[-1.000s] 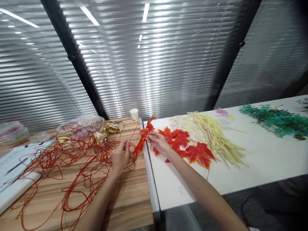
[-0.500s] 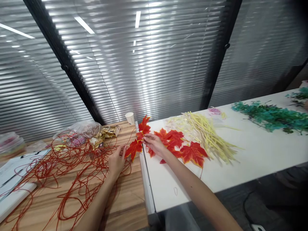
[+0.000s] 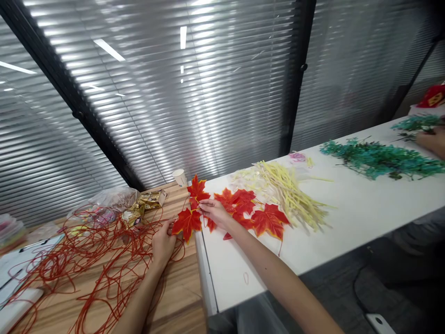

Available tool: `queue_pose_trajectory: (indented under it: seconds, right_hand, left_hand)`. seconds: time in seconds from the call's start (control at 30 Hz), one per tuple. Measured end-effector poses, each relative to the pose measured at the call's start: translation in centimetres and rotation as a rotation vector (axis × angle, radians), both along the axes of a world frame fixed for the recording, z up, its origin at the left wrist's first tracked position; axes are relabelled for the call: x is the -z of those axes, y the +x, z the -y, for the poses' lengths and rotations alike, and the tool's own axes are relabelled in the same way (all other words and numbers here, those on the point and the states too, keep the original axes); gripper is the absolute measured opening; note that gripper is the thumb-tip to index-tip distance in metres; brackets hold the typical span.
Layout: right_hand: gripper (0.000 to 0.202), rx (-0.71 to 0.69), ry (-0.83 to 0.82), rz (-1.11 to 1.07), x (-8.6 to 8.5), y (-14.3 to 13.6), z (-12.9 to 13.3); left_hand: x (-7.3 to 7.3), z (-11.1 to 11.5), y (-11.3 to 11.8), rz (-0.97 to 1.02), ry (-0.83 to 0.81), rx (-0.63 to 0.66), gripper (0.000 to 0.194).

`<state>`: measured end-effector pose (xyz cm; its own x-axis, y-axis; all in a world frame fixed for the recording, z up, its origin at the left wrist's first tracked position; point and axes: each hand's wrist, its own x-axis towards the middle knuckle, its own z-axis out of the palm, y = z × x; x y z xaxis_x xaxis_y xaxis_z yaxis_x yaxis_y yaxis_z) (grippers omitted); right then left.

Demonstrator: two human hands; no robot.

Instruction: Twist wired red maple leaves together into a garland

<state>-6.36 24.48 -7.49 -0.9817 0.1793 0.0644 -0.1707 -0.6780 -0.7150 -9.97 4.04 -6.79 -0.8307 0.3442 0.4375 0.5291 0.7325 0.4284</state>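
Red artificial maple leaves with yellow edges span the seam between two tables. My right hand [image 3: 216, 214] pinches the stem end of one maple leaf [image 3: 187, 223], close to another maple leaf [image 3: 197, 188] above it. On the wooden table, my left hand [image 3: 163, 242] is closed with curled fingers at the left edge of the lower leaf. What lies inside those fingers is hidden. A large tangle of thin red cord [image 3: 114, 253] spreads beside and behind my left hand. More maple leaves [image 3: 269, 220] lie on the white table to the right of my right hand.
Yellow strips [image 3: 288, 195] and teal artificial foliage [image 3: 382, 157] lie on the white table [image 3: 351, 218]. Another person's hand [image 3: 433, 141] is at the far right. A paper cup [image 3: 180, 177], gold wrappers [image 3: 149, 202], a plastic bag [image 3: 118, 198] and a clipboard [image 3: 31, 260] are on the left.
The view has turned slightly right, so everything appears shifted left. Another person's hand and a red box show more at the right edge. My hands keep nearly the same pose at the leaves.
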Motion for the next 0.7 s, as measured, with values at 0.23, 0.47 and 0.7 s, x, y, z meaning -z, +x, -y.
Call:
queue_pose_trajectory:
  seconds: [0.23, 0.47, 0.7]
  right_hand:
    - [0.037, 0.05, 0.035, 0.011, 0.7, -0.5, -0.2]
    - [0.037, 0.047, 0.017, -0.007, 0.1, -0.1, -0.1]
    - [0.036, 0.053, 0.027, 0.007, -0.8, 0.5, 0.0]
  left_hand:
    - [-0.3, -0.4, 0.1, 0.023, 0.098, 0.021, 0.025]
    - [0.2, -0.4, -0.2, 0.032, 0.182, 0.026, 0.033]
    - [0.0, -0.5, 0.2, 0.073, 0.22, 0.04, 0.029]
